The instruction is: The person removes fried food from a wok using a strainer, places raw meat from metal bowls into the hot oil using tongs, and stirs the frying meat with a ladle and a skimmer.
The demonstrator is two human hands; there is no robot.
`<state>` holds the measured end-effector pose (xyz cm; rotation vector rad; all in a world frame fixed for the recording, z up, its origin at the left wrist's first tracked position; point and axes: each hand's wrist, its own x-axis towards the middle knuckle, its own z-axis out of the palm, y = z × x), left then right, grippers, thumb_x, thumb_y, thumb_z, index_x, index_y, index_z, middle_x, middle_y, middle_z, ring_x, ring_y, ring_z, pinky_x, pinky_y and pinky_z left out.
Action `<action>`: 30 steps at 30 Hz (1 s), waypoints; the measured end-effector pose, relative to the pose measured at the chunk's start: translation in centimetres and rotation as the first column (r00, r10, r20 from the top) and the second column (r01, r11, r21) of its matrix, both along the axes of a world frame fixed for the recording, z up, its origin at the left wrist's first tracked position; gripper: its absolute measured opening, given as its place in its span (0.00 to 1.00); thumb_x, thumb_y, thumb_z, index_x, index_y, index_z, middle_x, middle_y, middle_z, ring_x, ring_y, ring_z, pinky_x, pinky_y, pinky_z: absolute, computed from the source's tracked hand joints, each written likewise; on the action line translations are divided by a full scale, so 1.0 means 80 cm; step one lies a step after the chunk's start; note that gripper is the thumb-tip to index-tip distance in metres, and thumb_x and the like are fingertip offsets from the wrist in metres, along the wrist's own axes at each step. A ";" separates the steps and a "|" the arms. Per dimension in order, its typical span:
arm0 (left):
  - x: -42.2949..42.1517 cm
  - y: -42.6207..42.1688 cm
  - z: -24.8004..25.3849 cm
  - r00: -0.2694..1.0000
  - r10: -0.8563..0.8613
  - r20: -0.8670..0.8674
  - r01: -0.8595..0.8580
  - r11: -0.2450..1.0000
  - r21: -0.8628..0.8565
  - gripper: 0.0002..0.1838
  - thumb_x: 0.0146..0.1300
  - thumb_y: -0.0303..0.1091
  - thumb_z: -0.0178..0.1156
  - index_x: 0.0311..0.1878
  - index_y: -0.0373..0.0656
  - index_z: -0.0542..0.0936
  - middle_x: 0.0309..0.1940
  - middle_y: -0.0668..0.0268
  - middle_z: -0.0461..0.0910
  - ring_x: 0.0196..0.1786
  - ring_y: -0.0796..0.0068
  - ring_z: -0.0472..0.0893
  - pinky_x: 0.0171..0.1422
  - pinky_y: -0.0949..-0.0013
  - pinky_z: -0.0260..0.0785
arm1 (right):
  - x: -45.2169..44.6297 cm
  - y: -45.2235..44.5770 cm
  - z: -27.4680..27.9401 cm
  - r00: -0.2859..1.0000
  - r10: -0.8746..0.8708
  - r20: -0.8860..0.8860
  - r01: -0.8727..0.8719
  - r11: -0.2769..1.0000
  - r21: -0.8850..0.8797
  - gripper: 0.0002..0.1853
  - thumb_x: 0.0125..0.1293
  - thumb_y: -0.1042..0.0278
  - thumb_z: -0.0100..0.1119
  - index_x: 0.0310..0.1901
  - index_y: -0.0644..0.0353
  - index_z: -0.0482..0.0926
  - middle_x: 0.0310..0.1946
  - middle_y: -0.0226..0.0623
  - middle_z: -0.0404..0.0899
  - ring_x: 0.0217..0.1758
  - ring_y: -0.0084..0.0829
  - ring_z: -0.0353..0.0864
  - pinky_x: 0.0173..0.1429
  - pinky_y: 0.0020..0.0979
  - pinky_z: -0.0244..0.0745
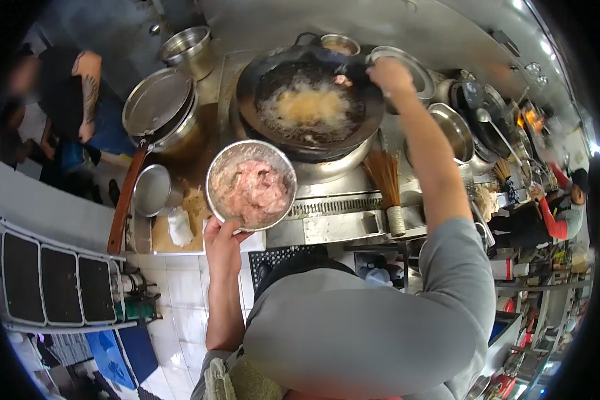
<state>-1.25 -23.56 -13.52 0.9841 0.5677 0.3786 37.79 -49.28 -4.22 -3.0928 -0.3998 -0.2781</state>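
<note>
My left hand (pixel 225 235) grips the near rim of a steel bowl (pixel 213 157), thumb at the edge. Inside lies a mound of raw pinkish meat (pixel 255 190). The bowl is held in front of a large dark wok (pixel 263 72). In the wok, pale golden food (pixel 310 105) bubbles in hot oil. Stretched out at the wok's right rim is my right hand (pixel 391 77), slightly blurred, its fingers loosely apart with nothing visible in them. A small piece of meat (pixel 342 80) shows over the wok's far right side, apart from that hand.
A bamboo brush (pixel 385 177) stands at the stove's front edge. To the left are a lidded pot with a strainer (pixel 157 103), whose wooden handle (pixel 127 200) sticks out, and a metal container (pixel 155 190). Steel pots (pixel 450 133) line the right. Other people stand at both sides.
</note>
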 end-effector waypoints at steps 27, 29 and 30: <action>0.018 0.024 -0.024 0.996 -0.094 0.014 0.093 0.995 0.037 0.11 0.55 0.22 0.53 0.42 0.35 0.78 0.39 0.59 0.81 0.38 0.69 0.82 0.41 0.65 0.80 | -0.115 -0.042 0.041 0.959 0.276 -0.062 -0.282 0.948 -0.147 0.15 0.56 0.58 0.63 0.42 0.57 0.83 0.41 0.47 0.82 0.46 0.46 0.81 0.51 0.42 0.74; 0.015 0.027 -0.018 0.995 -0.095 0.023 0.094 0.995 0.041 0.11 0.56 0.22 0.53 0.42 0.35 0.78 0.40 0.59 0.81 0.39 0.69 0.82 0.41 0.64 0.80 | -0.101 -0.045 0.004 0.975 0.159 -0.154 -0.187 0.963 -0.196 0.16 0.57 0.57 0.63 0.42 0.57 0.82 0.42 0.47 0.81 0.46 0.46 0.81 0.52 0.42 0.74; 0.015 0.026 -0.016 0.995 -0.093 0.023 0.092 0.995 0.042 0.11 0.56 0.22 0.53 0.42 0.35 0.78 0.40 0.59 0.81 0.39 0.69 0.82 0.41 0.64 0.80 | -0.093 -0.049 -0.010 0.980 0.101 -0.173 -0.139 0.966 -0.220 0.17 0.57 0.55 0.62 0.42 0.58 0.82 0.43 0.47 0.82 0.47 0.46 0.81 0.53 0.43 0.75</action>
